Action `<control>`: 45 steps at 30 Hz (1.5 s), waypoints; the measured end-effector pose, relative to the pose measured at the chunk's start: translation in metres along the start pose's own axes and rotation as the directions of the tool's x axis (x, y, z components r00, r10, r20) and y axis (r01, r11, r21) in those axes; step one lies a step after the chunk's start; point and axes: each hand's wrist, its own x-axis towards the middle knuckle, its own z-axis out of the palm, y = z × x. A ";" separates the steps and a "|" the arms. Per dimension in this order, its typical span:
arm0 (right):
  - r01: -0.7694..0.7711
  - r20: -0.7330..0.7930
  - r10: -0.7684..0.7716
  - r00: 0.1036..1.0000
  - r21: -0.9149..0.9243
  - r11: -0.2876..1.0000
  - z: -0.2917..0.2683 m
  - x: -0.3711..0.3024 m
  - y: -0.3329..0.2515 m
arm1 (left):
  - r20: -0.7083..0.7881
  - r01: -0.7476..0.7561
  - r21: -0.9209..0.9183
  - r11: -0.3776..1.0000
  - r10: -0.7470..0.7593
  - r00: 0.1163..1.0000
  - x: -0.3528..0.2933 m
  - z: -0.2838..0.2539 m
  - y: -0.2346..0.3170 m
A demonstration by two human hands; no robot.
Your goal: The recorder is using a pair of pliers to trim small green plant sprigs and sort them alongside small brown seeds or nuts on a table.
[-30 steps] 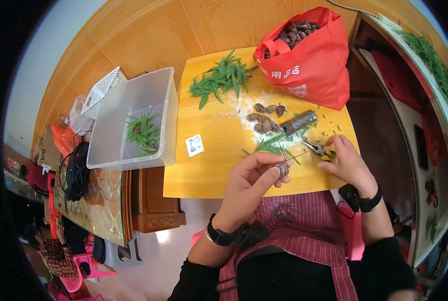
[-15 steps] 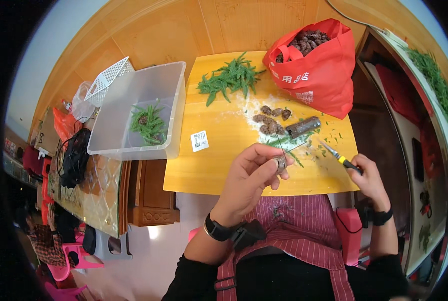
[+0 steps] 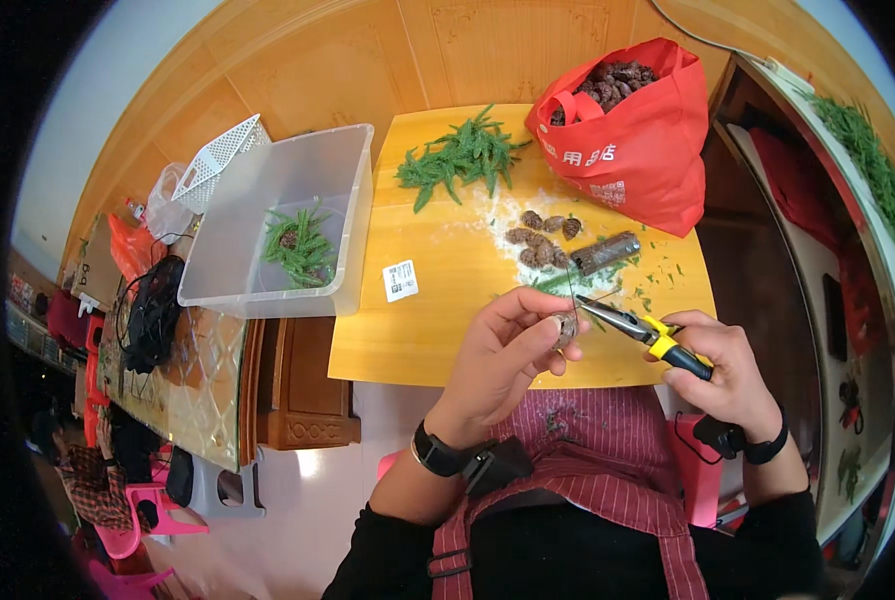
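Observation:
Between the thumb and fingers of my left hand [image 3: 507,345] is a small brown pine cone [image 3: 566,328], with thin dark wire ends sticking up and out from it. My right hand [image 3: 717,370] grips long-nose pliers [image 3: 657,338] with yellow and black handles. Their jaws are at the wire, close beside the cone. Just beyond my hands, several loose pine cones [image 3: 537,247] lie on the yellow table [image 3: 427,340] next to a dark cylindrical bundle [image 3: 605,254]. Green clippings and white powder are scattered around them.
A red bag [image 3: 632,140] full of pine cones stands at the back right. Green sprigs [image 3: 462,155] lie at the back of the table. On the left is a clear plastic bin [image 3: 267,265] holding a green sprig bunch; a white label [image 3: 400,281] lies near it.
My right hand has brought the pliers in to the left, and their jaws now reach the wire at the cone. My left hand has barely moved.

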 end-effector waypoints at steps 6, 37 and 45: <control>0.012 -0.014 -0.012 1.000 -0.023 1.000 0.002 0.002 -0.004 | 0.002 0.015 -0.017 1.000 -0.015 1.000 0.000 -0.002 0.000; 0.058 -0.123 -0.065 0.990 -0.064 0.996 0.017 -0.001 0.002 | -0.146 -0.051 0.068 0.996 0.060 0.988 0.000 0.013 0.005; -0.054 -0.075 0.051 0.996 -0.039 0.998 0.016 -0.001 -0.003 | 0.157 -0.409 0.843 0.351 0.566 0.809 -0.001 0.010 -0.011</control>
